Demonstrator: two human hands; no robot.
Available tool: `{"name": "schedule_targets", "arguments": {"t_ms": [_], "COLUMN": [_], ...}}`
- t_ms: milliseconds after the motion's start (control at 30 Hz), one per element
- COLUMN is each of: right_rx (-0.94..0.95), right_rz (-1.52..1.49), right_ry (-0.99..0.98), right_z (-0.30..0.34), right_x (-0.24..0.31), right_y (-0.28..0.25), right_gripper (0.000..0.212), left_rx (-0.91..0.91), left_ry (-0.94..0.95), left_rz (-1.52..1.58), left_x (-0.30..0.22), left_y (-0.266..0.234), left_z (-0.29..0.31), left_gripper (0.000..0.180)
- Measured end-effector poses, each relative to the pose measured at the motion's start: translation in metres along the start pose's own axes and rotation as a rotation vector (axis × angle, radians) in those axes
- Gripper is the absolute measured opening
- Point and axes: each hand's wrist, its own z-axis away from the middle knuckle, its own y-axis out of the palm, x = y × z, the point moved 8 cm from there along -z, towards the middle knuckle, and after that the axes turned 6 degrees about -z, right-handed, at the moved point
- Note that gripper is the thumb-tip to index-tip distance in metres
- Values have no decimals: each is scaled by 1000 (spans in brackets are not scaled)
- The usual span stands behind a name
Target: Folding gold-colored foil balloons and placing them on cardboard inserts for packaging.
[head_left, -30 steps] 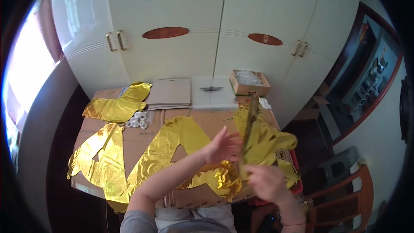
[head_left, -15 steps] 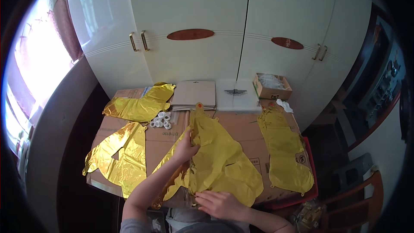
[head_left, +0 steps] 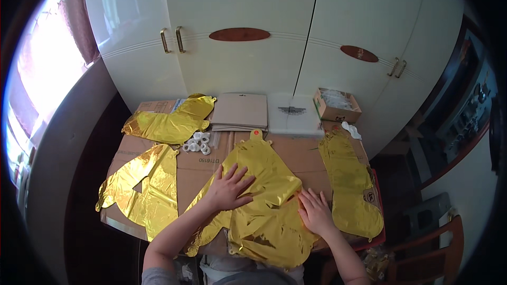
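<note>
A flat, uninflated gold foil balloon (head_left: 269, 179) lies in front of me, its tab with a red dot pointing away from me. My left hand (head_left: 228, 191) rests on its left part, open, fingers spread. At its right edge my right hand (head_left: 317, 214) lies with fingers stretched out, touching the foil. Beside it on the left is another gold foil balloon (head_left: 161, 179) with a triangular hole. A boot-shaped gold foil balloon (head_left: 169, 121) lies at the far left. On the right is one more long gold foil balloon (head_left: 343, 184).
Brown cardboard (head_left: 203, 174) covers the table. Several white ribbon-like rolls (head_left: 196, 143) sit at centre left. Behind stand stacked cardboard sheets (head_left: 240, 110), a white flat package (head_left: 290, 119) and an open box (head_left: 338, 106) with clear plastic. A wooden chair (head_left: 454, 243) stands at right.
The middle balloon's folded left side now lies more spread out. My left hand has gone from a closed hold to a flat spread. My right hand has moved right and away from me.
</note>
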Motion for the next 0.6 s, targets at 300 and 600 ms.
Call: {"name": "schedule_targets", "arguments": {"t_ms": [300, 600], "right_rx": [-26, -13], "right_rz": [-13, -44], "right_ry": [2, 4], "right_z": [-22, -19], "right_x": [-9, -10], "right_y": [6, 4], "right_gripper": [46, 45], "left_rx": [51, 55], "left_ry": [-56, -65], "left_rz": [-16, -23], "left_x": [4, 10], "left_y": [-1, 5], "left_z": [-2, -1], "left_gripper": [76, 77]}}
